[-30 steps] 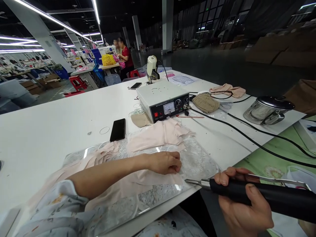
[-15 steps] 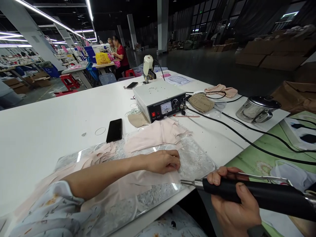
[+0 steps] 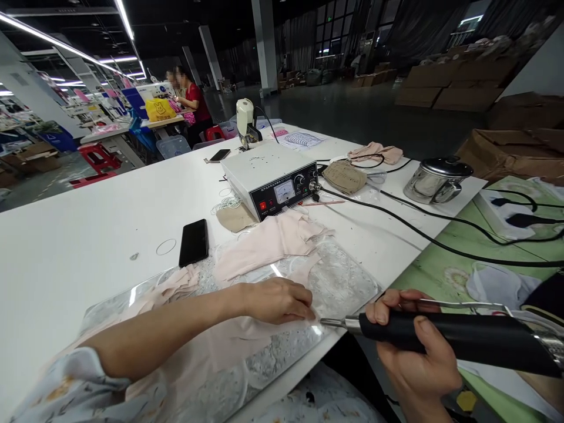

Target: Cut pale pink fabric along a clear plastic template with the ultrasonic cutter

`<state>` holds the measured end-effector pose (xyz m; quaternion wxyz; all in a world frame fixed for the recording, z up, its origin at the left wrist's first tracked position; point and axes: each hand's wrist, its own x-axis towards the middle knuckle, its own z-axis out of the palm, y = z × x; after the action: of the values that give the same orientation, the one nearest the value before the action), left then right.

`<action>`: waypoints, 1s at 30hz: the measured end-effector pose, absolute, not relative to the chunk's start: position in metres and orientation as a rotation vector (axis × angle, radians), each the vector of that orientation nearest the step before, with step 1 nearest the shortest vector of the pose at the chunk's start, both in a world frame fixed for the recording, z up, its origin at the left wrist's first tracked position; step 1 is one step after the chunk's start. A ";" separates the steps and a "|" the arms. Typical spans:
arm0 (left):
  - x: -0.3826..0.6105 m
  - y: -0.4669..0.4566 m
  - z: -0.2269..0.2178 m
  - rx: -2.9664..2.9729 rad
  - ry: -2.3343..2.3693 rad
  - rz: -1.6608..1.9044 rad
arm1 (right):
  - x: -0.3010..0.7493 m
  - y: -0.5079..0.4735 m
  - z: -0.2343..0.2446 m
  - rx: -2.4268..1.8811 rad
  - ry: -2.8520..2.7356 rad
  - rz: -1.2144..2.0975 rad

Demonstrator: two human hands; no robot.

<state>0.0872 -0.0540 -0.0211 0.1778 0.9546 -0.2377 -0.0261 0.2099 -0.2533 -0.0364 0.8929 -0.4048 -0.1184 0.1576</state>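
My left hand (image 3: 275, 301) lies palm down with fingers stretched on a pale pink fabric piece (image 3: 238, 343) spread over a clear scratched plastic sheet (image 3: 343, 282) at the white table's near edge. My right hand (image 3: 412, 358) is wrapped round a black handheld tool (image 3: 458, 338) with a metal tip (image 3: 332, 322). The tip points left and sits just right of my left fingertips, at the fabric's edge. A black cable (image 3: 418, 235) runs across the table to a white control box (image 3: 268, 173) with a dial and red buttons.
A pile of pink fabric pieces (image 3: 273, 235) lies before the box, a black phone (image 3: 194, 242) to its left. A steel pot (image 3: 434, 179) stands at the right, near tan and pink cloth pieces (image 3: 346, 176). People (image 3: 189, 97) sit at a far workstation.
The view has swung right and down a little. My left fingers have flattened out on the pink fabric, and the tool tip has come closer to them.
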 end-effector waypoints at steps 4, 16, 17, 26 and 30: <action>0.088 -0.053 -0.021 2.706 -0.711 -0.046 | 0.209 -0.254 -0.034 -0.826 -0.291 0.303; 0.087 -0.052 -0.020 2.717 -0.756 -0.016 | 0.208 -0.257 -0.033 -0.865 -0.338 0.288; 0.086 -0.052 -0.021 2.723 -0.753 -0.021 | 0.208 -0.258 -0.033 -0.876 -0.343 0.286; 0.085 -0.054 -0.023 2.768 -0.794 0.041 | 0.205 -0.261 -0.030 -0.942 -0.339 0.259; 0.086 -0.053 -0.026 2.816 -0.856 0.057 | 0.204 -0.260 -0.027 -0.950 -0.327 0.240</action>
<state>0.0859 -0.0534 -0.0258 0.0989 0.9519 -0.2895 0.0194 0.2038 -0.2604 -0.0267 0.8695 -0.4543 -0.1562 0.1146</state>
